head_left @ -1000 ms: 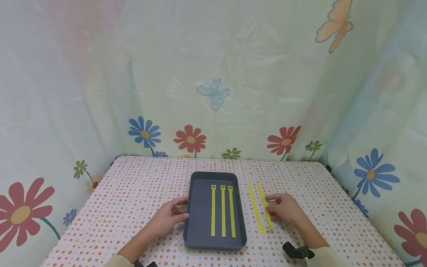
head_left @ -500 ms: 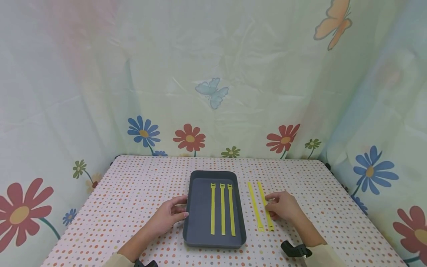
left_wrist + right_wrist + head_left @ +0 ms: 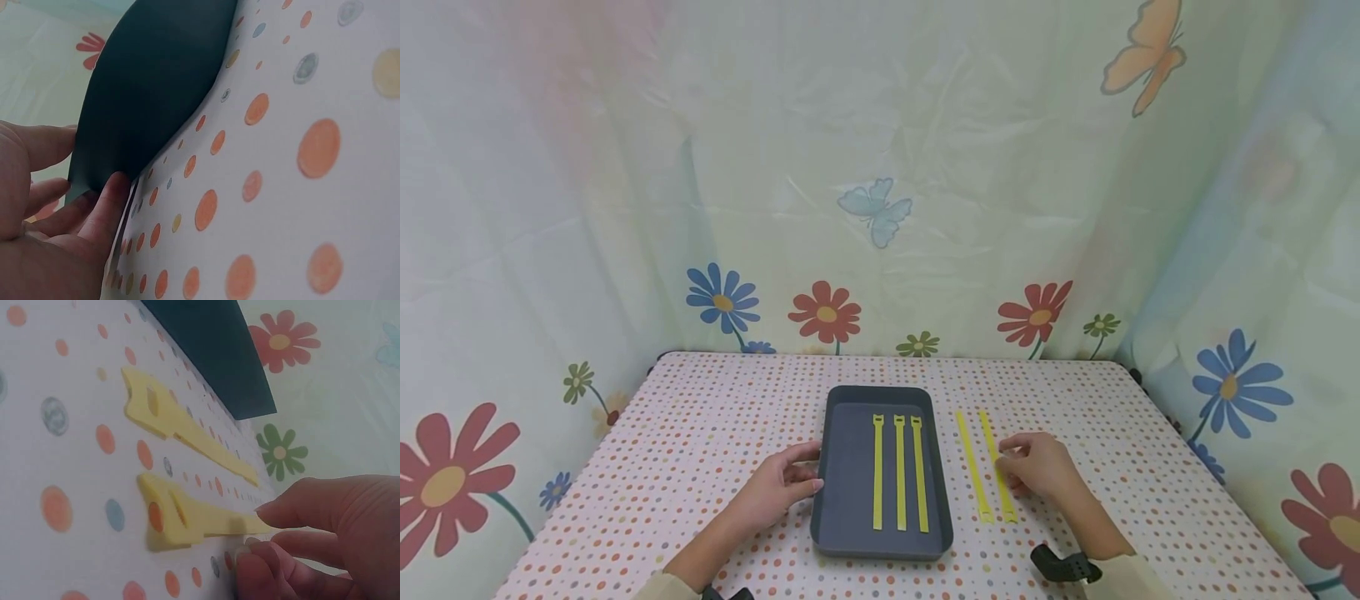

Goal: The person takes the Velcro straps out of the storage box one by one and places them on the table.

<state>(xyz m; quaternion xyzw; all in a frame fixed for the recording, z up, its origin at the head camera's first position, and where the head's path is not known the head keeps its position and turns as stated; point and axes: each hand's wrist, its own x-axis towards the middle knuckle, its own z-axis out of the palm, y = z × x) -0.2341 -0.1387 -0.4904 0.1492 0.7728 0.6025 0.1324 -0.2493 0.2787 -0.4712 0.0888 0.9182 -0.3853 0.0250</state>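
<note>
A dark grey tray (image 3: 850, 546) holds three yellow hook-and-loop cable ties (image 3: 900, 475), side by side with their slotted heads at the far end. My left hand (image 3: 772, 487) is at its left side, fingertips and thumb touching the outer wall (image 3: 156, 81). Right of the tray, two more yellow cable ties lie on the table, heads toward me: an inner one (image 3: 150, 403) and an outer one (image 3: 172, 515). Beside the outer tie is my right hand (image 3: 1037, 467), thumb and fingertips right at its edge and slightly apart from each other.
A white table with coloured dots (image 3: 730, 400) carries everything. Behind and at both sides hangs a pale curtain (image 3: 760, 125) printed with flowers and butterflies. Dark straps (image 3: 1063, 567) circle both wrists.
The outer loose tie's head end has swung slightly right, now nearly level with its neighbour's. My right hand has eased slightly away from it. The left hand stays at the tray.
</note>
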